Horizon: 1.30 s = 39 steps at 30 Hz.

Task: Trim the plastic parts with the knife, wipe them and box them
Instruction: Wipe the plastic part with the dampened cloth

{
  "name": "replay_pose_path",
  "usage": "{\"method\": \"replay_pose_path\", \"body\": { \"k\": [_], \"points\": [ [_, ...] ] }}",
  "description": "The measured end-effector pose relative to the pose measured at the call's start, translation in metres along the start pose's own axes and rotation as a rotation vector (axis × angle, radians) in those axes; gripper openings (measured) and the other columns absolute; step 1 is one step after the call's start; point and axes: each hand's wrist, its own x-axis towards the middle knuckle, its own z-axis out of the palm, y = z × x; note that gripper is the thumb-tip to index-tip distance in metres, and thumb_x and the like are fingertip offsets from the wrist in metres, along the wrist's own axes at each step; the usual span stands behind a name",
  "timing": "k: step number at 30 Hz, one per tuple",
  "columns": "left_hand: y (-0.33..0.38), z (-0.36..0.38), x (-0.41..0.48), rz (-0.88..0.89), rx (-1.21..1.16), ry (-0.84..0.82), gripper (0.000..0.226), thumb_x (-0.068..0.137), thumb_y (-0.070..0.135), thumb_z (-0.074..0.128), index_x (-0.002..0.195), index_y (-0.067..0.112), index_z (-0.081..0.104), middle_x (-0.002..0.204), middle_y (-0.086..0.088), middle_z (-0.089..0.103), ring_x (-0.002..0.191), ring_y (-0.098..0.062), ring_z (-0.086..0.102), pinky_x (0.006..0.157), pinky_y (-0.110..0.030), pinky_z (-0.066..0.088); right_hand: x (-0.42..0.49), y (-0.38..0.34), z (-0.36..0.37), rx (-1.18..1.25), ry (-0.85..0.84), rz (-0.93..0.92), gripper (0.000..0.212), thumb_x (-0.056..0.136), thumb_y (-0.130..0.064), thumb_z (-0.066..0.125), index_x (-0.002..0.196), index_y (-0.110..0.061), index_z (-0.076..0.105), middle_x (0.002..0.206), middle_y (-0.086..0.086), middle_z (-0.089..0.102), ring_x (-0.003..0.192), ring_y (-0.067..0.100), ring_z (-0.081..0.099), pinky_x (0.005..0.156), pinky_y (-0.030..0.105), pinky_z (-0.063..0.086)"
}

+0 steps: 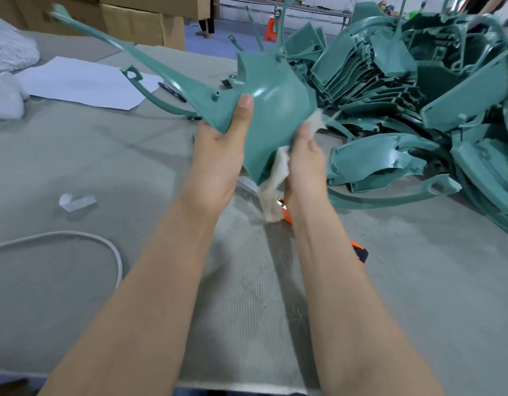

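A teal plastic part (271, 110) with a curved shell and long thin arms is held up above the table. My left hand (218, 155) grips its lower left edge, thumb on the front face. My right hand (305, 158) holds a pale cloth (277, 178) against the part's right edge; the cloth hangs down below the hand. An orange-handled knife (359, 250) lies on the table under my right forearm, mostly hidden by it.
A big heap of teal plastic parts (418, 110) fills the right side of the grey cloth-covered table (104, 167). White paper (84, 81) and a pen (172, 92) lie at the back left. Cardboard boxes (138, 21) stand behind. A white cord (115, 252) loops at left.
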Motion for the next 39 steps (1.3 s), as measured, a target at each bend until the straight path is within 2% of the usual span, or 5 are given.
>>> {"method": "replay_pose_path", "body": {
  "k": [10, 20, 23, 34, 39],
  "points": [
    [0.002, -0.027, 0.025, 0.124, -0.015, 0.381, 0.012, 0.097, 0.014, 0.055, 0.089, 0.019, 0.062, 0.095, 0.003, 0.072, 0.095, -0.016, 0.068, 0.09, -0.036, 0.054, -0.028, 0.0, 0.013, -0.726, -0.619, -0.17, 0.053, 0.103, -0.04, 0.041, 0.06, -0.01, 0.051, 0.042, -0.007, 0.045, 0.039, 0.005, 0.042, 0.039, 0.013, 0.031],
    [0.002, -0.016, 0.009, -0.27, -0.09, 0.019, 0.015, 0.098, 0.02, 0.052, 0.105, 0.016, 0.065, 0.1, 0.002, 0.074, 0.094, -0.014, 0.07, 0.08, -0.034, 0.058, 0.007, -0.009, -0.031, 0.562, -0.007, 0.248, 0.038, 0.101, -0.048, 0.042, 0.096, -0.017, 0.063, 0.08, 0.001, 0.074, 0.072, 0.017, 0.072, 0.064, 0.031, 0.058],
    [-0.003, -0.01, 0.005, -0.297, -0.029, 0.007, 0.014, 0.097, 0.022, 0.054, 0.096, 0.018, 0.067, 0.095, 0.004, 0.075, 0.091, -0.013, 0.071, 0.077, -0.033, 0.058, 0.004, -0.01, -0.033, 0.416, 0.033, 0.2, 0.032, 0.1, -0.043, 0.048, 0.09, -0.017, 0.063, 0.064, -0.006, 0.073, 0.057, 0.011, 0.07, 0.047, 0.023, 0.053],
    [0.001, -0.01, 0.016, 0.01, -0.006, 0.289, 0.01, 0.095, 0.016, 0.057, 0.098, 0.009, 0.064, 0.102, -0.007, 0.072, 0.096, -0.022, 0.069, 0.089, -0.042, 0.055, -0.013, 0.004, 0.008, -0.392, -0.125, -0.037, 0.068, 0.102, -0.053, 0.023, 0.116, 0.001, 0.062, 0.117, 0.02, 0.065, 0.109, 0.034, 0.06, 0.099, 0.045, 0.046],
    [0.007, -0.024, 0.021, -0.093, -0.325, 0.35, 0.022, 0.099, 0.017, 0.051, 0.116, 0.005, 0.059, 0.111, -0.012, 0.069, 0.098, -0.025, 0.069, 0.085, -0.044, 0.056, -0.024, -0.008, 0.0, -0.464, -0.353, -0.086, 0.071, 0.096, -0.066, 0.023, 0.1, -0.011, 0.068, 0.093, 0.0, 0.066, 0.091, 0.015, 0.06, 0.078, 0.025, 0.04]
  ]
}}
